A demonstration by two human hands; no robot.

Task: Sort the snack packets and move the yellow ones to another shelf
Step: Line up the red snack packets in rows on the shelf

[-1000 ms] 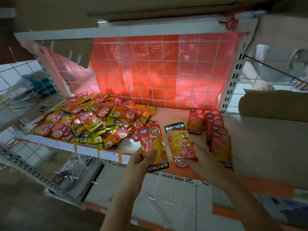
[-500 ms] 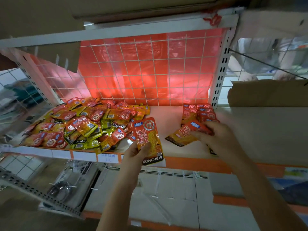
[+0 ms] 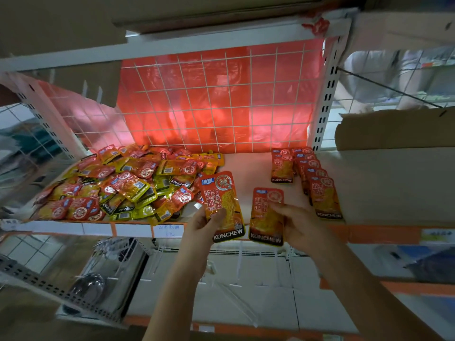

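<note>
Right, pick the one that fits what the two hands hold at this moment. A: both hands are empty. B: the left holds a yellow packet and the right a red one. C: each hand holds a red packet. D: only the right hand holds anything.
C: the left hand grips one red packet and the right hand grips another red packet, side by side above the shelf edge.

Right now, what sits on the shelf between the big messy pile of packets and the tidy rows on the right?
In the head view, between the pile and the rows, the far shelf is bare. Nearer the front edge, the left hand and right hand each hold an orange packet there.
</note>
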